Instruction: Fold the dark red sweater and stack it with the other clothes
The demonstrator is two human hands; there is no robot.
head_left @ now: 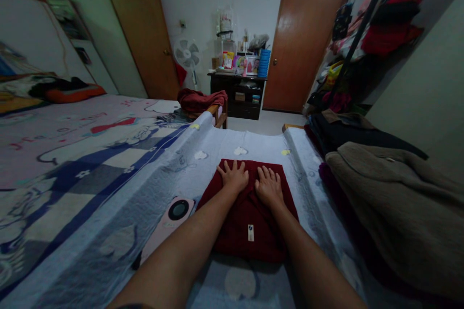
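A dark red garment (250, 207), folded into a rough rectangle, lies on the light blue sheet in front of me. A small pale label (251, 232) shows near its closer edge. My left hand (234, 176) rests flat on the garment's far left part, fingers spread. Flat on the far right part is my right hand (268, 186), its fingers stretched out and closer together. Neither hand grips the cloth. Left of the garment lies a pink phone (168, 219) with a round black camera ring, partly hidden by my left forearm.
Folded clothes are stacked on the right, with a brown fleece garment (395, 203) on top. A patterned bed cover (90, 149) spreads to the left. Beyond the bed's far edge stand a fan (187, 54) and a dark cabinet (237, 88). Hanging clothes (387, 34) fill the upper right.
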